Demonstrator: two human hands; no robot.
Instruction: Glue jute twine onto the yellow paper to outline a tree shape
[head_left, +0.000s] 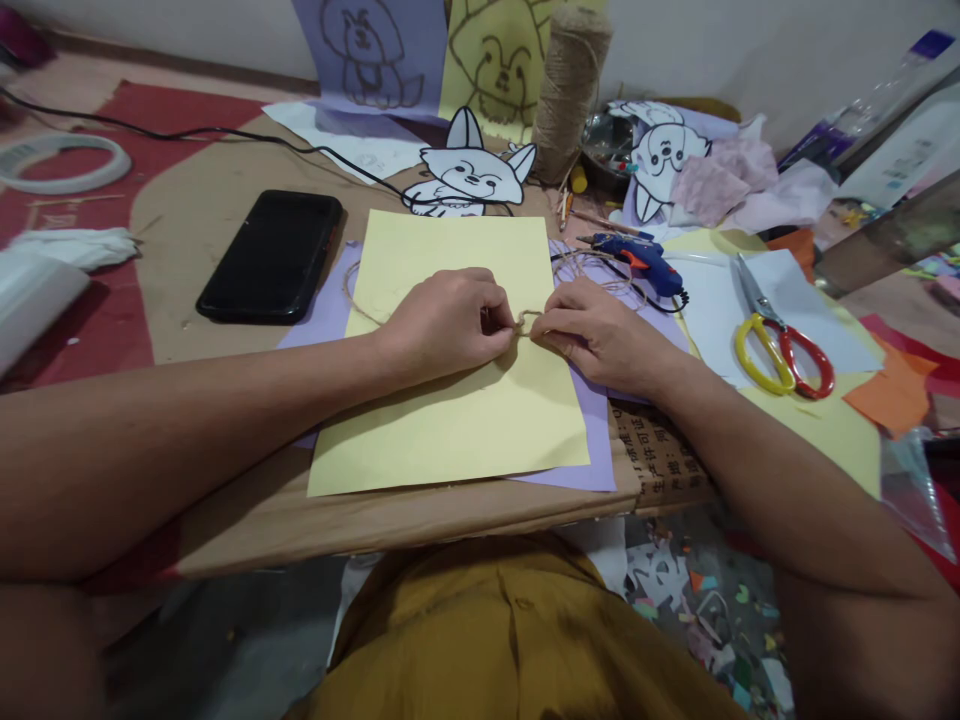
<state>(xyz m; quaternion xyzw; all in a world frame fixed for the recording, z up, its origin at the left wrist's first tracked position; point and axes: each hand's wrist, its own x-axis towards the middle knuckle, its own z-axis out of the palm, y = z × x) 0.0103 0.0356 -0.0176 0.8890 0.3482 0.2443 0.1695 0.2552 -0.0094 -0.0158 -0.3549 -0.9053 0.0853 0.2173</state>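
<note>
L hand (454,315) is over the mid. of the yellow sheet (450,435), thumb + index closed in a pinch on jute twine (529,313); R hand (600,335) comes in from the other side, fingertips also pinched on the twine, w/ a small bent loop of it showing in the narrow gap btwn the two. So the twine's approx. mid-sheet, just above the paper or on it, can't tell which. One strand runs out past the L wrist & curves up over the L edge of the sheet; loose coils lie behind the R hand, near the blue glue gun (649,265). Yellow sheet sits on a purple sheet (604,450), which sticks out on both sides, all on brown cardboard (262,515). Black phone (270,257) lies to the L, near the purple edge. To the R, scissors (772,322) w/ one yellow + one red handle rest on white paper (825,315), w/ an orange scrap (889,385) beyond. At the back: fox cutout (476,172) just past the yellow sheet, upright twine spool (571,95), & 2 animal drawings on purple (373,85) & yellow paper (465,95). Tape roll (120,160) far L. Paper bits (660,575) litter the floor, lower R.
</note>
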